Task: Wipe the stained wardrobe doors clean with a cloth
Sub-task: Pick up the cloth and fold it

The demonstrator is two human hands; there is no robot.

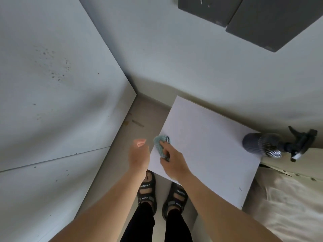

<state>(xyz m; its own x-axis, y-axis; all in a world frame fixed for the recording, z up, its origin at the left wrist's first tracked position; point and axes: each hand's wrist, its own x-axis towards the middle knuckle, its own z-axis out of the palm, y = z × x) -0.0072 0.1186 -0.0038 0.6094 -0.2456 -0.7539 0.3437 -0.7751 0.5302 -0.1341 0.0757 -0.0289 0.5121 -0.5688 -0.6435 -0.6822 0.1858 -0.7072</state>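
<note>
dark spray bottle (272, 145) lying on its side on white tabletop (209, 137); two grey wall panels (253, 16) above; black sandals (160, 194) on floor.

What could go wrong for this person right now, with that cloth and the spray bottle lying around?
The spray bottle lies on its side at the far edge of the white tabletop; a knock might roll it off. The right hand grips the cloth at the tabletop's near corner, far from the brown specks on the wardrobe door, so stains could be missed. The left hand is empty.
</note>
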